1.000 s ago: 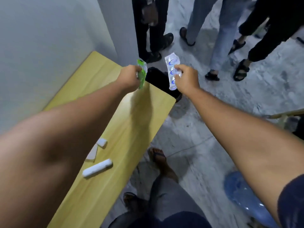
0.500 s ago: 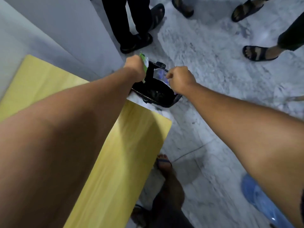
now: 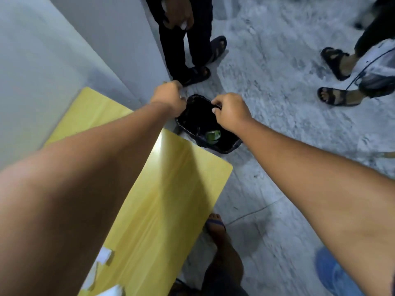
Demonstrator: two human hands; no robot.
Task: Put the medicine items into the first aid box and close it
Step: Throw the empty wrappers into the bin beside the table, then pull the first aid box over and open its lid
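A black bin (image 3: 227, 148) lined with a black bag stands on the floor just past the far end of the yellow table (image 3: 171, 189). A green packet (image 3: 212, 135) lies inside it. My left hand (image 3: 168, 97) hovers at the bin's left rim with fingers curled and nothing visible in them. My right hand (image 3: 232, 113) is over the bin's far right rim, fingertips pinched together; no packet shows in it. White medicine items (image 3: 104, 256) lie on the table's near left, partly behind my left forearm. No first aid box is in view.
A grey wall (image 3: 42, 60) runs along the table's left side. A person in black trousers and sandals (image 3: 196, 74) stands right behind the bin. More sandalled feet (image 3: 335, 97) are at the right. My own foot (image 3: 214, 223) and a blue object (image 3: 333, 274) are on the floor.
Both hands came down over the bin. The green packet left my left hand and now lies inside; the clear blister strip no longer shows in my right hand.
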